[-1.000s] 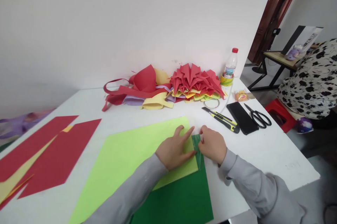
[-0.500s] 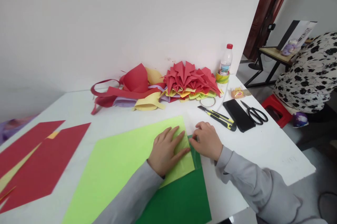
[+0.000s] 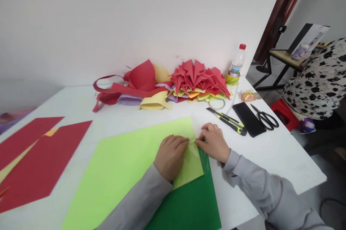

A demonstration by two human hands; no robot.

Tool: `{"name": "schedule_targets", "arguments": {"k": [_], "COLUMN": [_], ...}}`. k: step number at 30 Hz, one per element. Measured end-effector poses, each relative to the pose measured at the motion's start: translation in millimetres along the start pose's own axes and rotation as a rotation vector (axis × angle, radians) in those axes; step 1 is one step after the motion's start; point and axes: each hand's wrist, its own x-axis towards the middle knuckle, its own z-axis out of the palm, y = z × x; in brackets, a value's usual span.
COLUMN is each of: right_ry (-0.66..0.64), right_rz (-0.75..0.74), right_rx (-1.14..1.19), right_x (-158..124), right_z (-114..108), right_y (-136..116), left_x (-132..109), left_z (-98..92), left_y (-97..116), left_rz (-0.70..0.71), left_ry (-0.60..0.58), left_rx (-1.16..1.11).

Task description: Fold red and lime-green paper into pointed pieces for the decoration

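Note:
A large light green sheet of paper (image 3: 121,165) lies in front of me, with a dark green sheet (image 3: 189,204) showing beneath its right side. My left hand (image 3: 171,156) rests on the light green sheet near its right edge, its fingers curled together and the thumb hidden. Right at that edge, my right hand (image 3: 213,142) pinches the sheet's border between thumb and forefinger, above the dark green strip. The two sets of fingertips are a short gap apart, with a faint ridge in the paper between them.
Behind my right hand lie a utility knife (image 3: 228,122), a black phone (image 3: 249,119), scissors (image 3: 266,117) and a tape roll (image 3: 216,104). Folded red paper (image 3: 198,76) and a bottle (image 3: 238,60) stand by the wall. Red sheets (image 3: 54,158) lie left. A person in a floral garment (image 3: 319,78) is at right.
My left hand's spread fingers have drawn together and curled on the light green sheet. My right hand stays at the edge, its fingertips slightly closer to the paper. The view has shifted a little.

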Motion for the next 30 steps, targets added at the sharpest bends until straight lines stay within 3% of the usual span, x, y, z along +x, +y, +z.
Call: {"name": "schedule_targets", "arguments": {"k": [9, 16, 24, 30], "right_ry": [0.03, 0.134, 0.091, 0.04], "right_rz": [0.057, 0.162, 0.298, 0.24], "right_rx": [0.004, -0.058, 0.18, 0.212], "right_x": [1.0, -1.1, 4.9, 2.1], "right_z": [5.0, 8.9, 8.1, 4.3], "right_y": [-9.2, -18.4, -22.7, -29.8], "left_x": [6.0, 7.7, 7.7, 6.5], "left_z": [-18.4, -31.0, -22.4, -21.3], "left_y": [7.5, 12.3, 13.8, 14.7], "left_rz": [0.067, 0.105, 0.1, 0.07], "left_ry": [0.193, 0.295, 0.218, 0.199], "left_rx": [0.005, 0.008, -0.02, -0.024]}}
